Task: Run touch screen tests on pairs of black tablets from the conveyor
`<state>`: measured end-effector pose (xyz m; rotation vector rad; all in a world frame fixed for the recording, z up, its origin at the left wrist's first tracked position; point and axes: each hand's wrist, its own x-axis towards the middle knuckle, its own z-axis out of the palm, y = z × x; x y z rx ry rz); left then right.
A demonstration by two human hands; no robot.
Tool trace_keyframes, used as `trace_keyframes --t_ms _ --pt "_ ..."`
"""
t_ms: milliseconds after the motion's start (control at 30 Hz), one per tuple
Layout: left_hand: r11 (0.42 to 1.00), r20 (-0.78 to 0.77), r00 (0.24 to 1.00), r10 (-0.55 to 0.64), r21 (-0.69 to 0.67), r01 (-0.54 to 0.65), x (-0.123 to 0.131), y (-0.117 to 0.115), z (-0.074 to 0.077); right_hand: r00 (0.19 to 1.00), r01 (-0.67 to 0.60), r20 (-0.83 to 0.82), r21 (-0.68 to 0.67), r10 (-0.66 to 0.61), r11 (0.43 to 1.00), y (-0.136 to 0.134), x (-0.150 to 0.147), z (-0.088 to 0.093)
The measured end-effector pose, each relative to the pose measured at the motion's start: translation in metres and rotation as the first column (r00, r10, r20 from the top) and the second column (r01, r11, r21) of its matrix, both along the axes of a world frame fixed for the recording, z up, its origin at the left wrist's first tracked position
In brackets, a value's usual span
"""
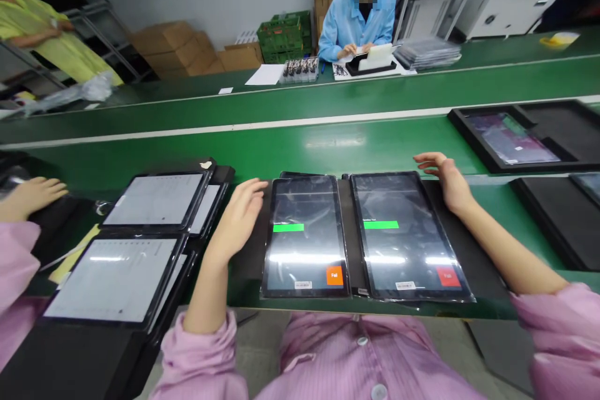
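Observation:
Two tablets lie side by side before me on a black tray (pixel 248 262), their screens lit. The left tablet (pixel 307 200) shows a green bar and an orange "Fail" box; the right tablet (pixel 398 200) shows a green bar and a red "Fail" box. Edges of further tablets peek out beneath both. My left hand (pixel 240 215) hovers by the left tablet's outer edge, fingers extended and holding nothing. Beyond the right tablet's upper right corner, my right hand (pixel 447 181) is held with fingers spread, also with nothing in it.
Several white-screened tablets (pixel 150 200) are stacked at left, near a neighbour's hand (pixel 35 197). A black tray (pixel 504 165) with a tablet (pixel 513 137) sits at far right on the green belt (pixel 281 144). Across it works a person in blue (pixel 337 19); another wears yellow (pixel 56 44).

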<state>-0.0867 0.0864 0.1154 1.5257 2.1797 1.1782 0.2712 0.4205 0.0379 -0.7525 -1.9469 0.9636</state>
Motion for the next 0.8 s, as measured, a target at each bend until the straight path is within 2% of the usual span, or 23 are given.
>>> trace_keyframes --t_ms 67,133,200,267,333,400,500,567,633,733,800 --pt "0.986 -0.13 0.98 -0.151 -0.093 0.14 0.001 0.033 0.013 0.997 -0.013 0.073 0.07 0.008 0.997 0.004 -0.013 0.0" --pt "0.943 -0.207 0.926 -0.315 -0.175 0.282 0.011 0.065 0.02 0.99 -0.059 0.133 0.15 0.039 0.987 0.002 -0.018 0.0" --pt "0.896 -0.293 0.854 -0.43 -0.252 0.365 0.027 0.088 0.019 0.984 -0.086 0.173 0.208 0.05 0.974 -0.003 -0.018 0.0" --pt "0.872 -0.409 0.774 -0.483 -0.306 0.382 0.041 0.099 0.013 0.98 -0.09 0.191 0.22 0.048 0.971 -0.008 -0.016 -0.001" --pt "0.865 -0.498 0.708 -0.501 -0.312 0.393 0.05 0.097 0.008 0.982 -0.109 0.175 0.195 0.075 0.975 -0.01 -0.015 -0.002" --pt "0.856 -0.526 0.675 -0.517 -0.294 0.426 0.052 0.09 0.005 0.984 -0.142 0.134 0.158 0.121 0.977 -0.01 -0.016 -0.003" --pt "0.861 -0.501 0.703 -0.505 -0.239 0.448 0.047 0.082 0.007 0.989 -0.125 0.094 0.121 0.114 0.985 -0.008 -0.02 -0.002" --pt "0.888 -0.487 0.745 -0.457 -0.21 0.408 0.044 0.084 0.008 0.991 -0.082 0.113 0.132 0.067 0.988 -0.008 -0.023 -0.001" --pt "0.896 -0.468 0.765 -0.443 -0.238 0.374 0.042 0.087 0.008 0.988 -0.07 0.146 0.141 0.049 0.988 -0.009 -0.025 0.0" --pt "0.861 -0.414 0.758 -0.504 -0.303 0.408 0.043 0.088 0.012 0.988 -0.116 0.109 0.091 0.106 0.989 -0.01 -0.025 0.002" --pt "0.838 -0.375 0.751 -0.543 -0.292 0.46 0.042 0.084 0.017 0.986 -0.167 0.026 0.015 0.167 0.986 -0.01 -0.024 0.003"
